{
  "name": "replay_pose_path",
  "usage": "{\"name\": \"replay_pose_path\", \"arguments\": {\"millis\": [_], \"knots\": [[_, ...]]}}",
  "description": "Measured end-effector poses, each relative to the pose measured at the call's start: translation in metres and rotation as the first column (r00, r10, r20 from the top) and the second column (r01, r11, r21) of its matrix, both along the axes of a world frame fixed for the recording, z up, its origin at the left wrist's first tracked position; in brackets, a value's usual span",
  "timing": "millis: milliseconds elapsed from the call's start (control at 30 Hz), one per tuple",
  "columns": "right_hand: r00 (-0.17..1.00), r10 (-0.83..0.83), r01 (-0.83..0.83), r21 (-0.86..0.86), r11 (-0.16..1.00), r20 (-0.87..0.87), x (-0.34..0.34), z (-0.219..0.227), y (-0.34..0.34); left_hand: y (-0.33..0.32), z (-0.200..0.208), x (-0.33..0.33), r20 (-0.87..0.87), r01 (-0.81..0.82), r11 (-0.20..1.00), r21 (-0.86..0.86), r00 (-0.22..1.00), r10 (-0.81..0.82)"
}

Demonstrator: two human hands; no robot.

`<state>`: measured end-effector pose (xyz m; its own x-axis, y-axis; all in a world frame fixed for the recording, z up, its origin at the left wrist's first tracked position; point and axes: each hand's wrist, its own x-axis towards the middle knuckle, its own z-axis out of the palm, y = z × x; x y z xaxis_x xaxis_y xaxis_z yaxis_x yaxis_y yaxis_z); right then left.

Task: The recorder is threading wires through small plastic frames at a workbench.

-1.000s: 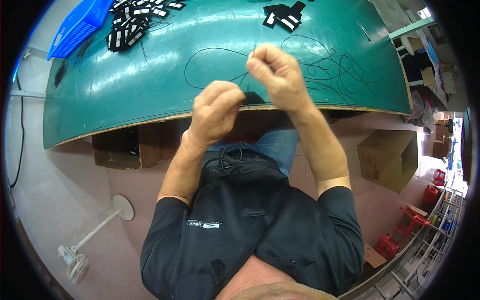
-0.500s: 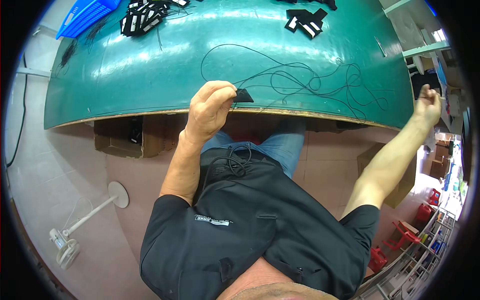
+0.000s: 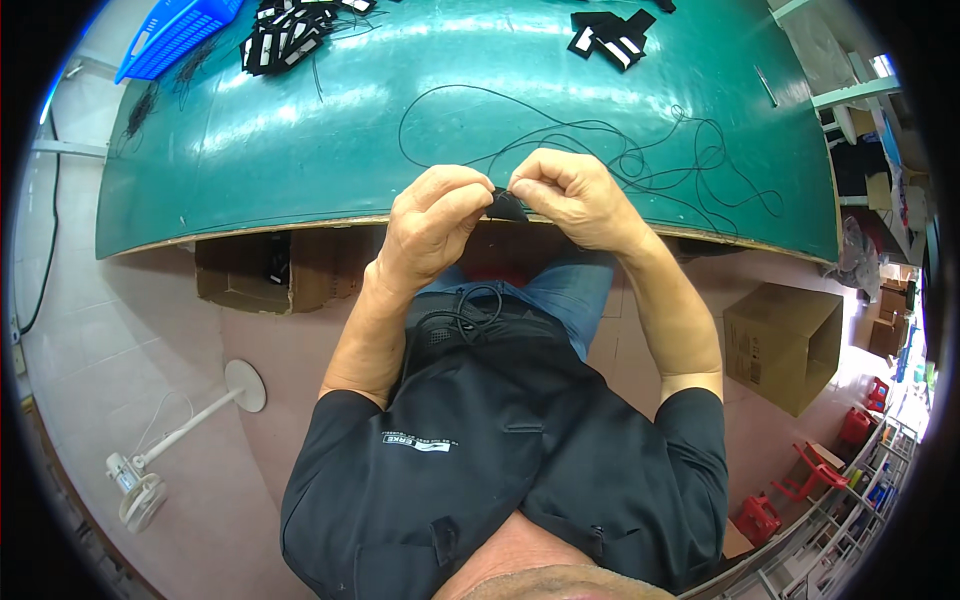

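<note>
My left hand (image 3: 435,222) is raised over the table's near edge, thumb and fingers pinched on a small black fabric piece (image 3: 508,208). My right hand (image 3: 578,200) meets it from the right, its fingertips pinched at the top of the same piece. Whether they grip the piece or a thin strand there is too small to tell. A long thin black cord (image 3: 622,160) lies in loose loops on the green table (image 3: 300,150), running from behind my hands toward the right.
Black pieces with white patches lie in a far-left pile (image 3: 285,38) and a smaller far-right pile (image 3: 612,40). A blue basket (image 3: 172,42) stands far left. Cardboard boxes sit under the table (image 3: 240,282) and at right (image 3: 785,345). A white fan (image 3: 140,490) stands lower left.
My right hand has come from far out at the right to the black piece beside my left hand. My left hand keeps its pinch in nearly the same place.
</note>
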<state>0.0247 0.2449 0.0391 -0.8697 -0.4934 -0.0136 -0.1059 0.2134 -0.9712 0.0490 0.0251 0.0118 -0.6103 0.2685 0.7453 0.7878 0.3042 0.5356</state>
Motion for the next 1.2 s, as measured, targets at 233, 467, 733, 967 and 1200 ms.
{"name": "replay_pose_path", "arguments": {"millis": [233,467,733,967,1200], "knots": [[0.996,0.008,-0.014,0.074,0.997,0.084,0.003,0.02,0.005,0.003,-0.001,-0.002,0.008,0.041,0.999,0.015,0.999,-0.042],[0.837,-0.463,0.447,-0.124,0.886,-0.292,-0.028,0.038,0.057,-0.009,-0.005,0.0,0.002,-0.026,0.999,0.04,1.0,0.026],[-0.07,-0.997,0.813,-0.581,-0.036,-0.037,-0.074,0.062,0.256,-0.014,-0.009,-0.004,0.001,-0.051,0.997,0.062,0.999,0.051],[0.933,-0.219,0.226,-0.007,0.974,-0.286,-0.006,0.026,0.029,0.0,0.005,-0.007,0.001,0.017,1.0,-0.001,1.0,-0.017],[0.953,0.05,-0.031,0.068,0.997,-0.297,-0.011,0.018,0.005,0.001,0.008,-0.005,0.003,0.049,0.998,-0.041,0.999,-0.049]]}}
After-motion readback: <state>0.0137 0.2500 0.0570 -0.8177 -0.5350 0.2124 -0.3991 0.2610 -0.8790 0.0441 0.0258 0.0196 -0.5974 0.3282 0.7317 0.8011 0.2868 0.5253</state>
